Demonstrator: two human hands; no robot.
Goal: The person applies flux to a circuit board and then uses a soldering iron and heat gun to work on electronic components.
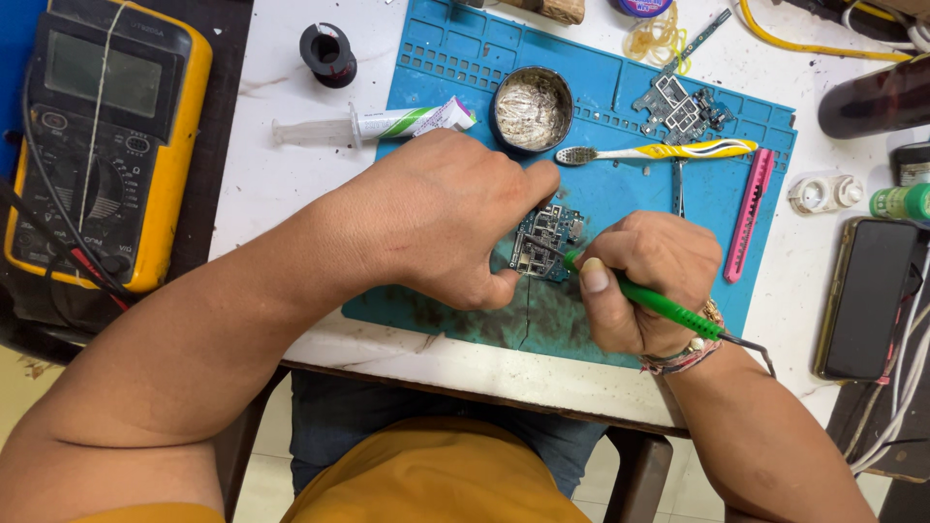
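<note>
Board [544, 242] pinned under left hand [448, 218] | right hand [644, 281] grips green iron [668, 308] | white-green syringe [373, 124] upper-left

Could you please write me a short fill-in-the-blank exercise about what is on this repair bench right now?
1. The right hand holds a soldering iron with a ____ handle.
2. The left hand steadies a small circuit board on the ____ work mat.
3. The toothbrush lies just right of the round ____ of wire wool.
4. The yellow multimeter sits at the far ____ of the bench.

Missing words: green; blue; tin; left
</note>
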